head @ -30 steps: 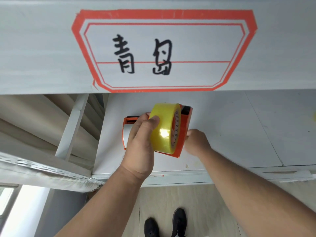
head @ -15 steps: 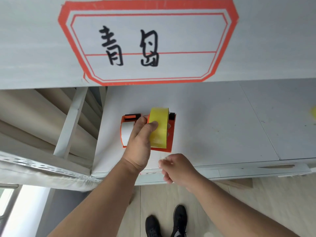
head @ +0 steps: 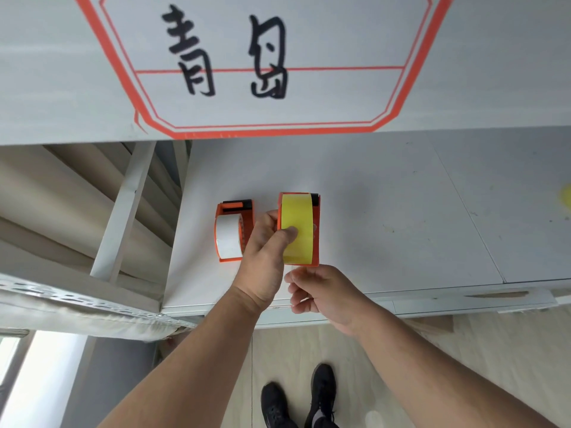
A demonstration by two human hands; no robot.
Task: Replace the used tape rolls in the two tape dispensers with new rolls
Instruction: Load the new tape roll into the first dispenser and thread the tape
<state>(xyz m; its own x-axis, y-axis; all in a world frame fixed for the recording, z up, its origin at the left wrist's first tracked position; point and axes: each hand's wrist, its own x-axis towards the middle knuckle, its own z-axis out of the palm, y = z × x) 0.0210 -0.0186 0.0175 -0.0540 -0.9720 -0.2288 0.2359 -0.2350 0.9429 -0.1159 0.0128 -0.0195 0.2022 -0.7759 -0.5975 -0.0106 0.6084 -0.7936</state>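
Two orange tape dispensers stand side by side on the white shelf [head: 386, 230]. The left dispenser [head: 234, 231] holds a white roll [head: 228, 234]. The right dispenser [head: 315, 230] holds a yellow roll [head: 301, 225]. My left hand [head: 267, 251] grips the right dispenser from its left side, thumb pressed on the yellow roll. My right hand [head: 321, 293] hovers just below that dispenser near the shelf's front edge, fingers loosely curled, holding nothing I can see.
A white board with an orange-bordered label [head: 247, 66] with black handwriting overhangs the shelf. A white metal frame post [head: 123, 211] stands at the left. Below the shelf edge are wooden floor and my black shoes [head: 296, 403].
The yellow-roll dispenser came down from being held up and now stands on the shelf to the right of the other dispenser. My right hand let go of it and drew back to the shelf's front edge.
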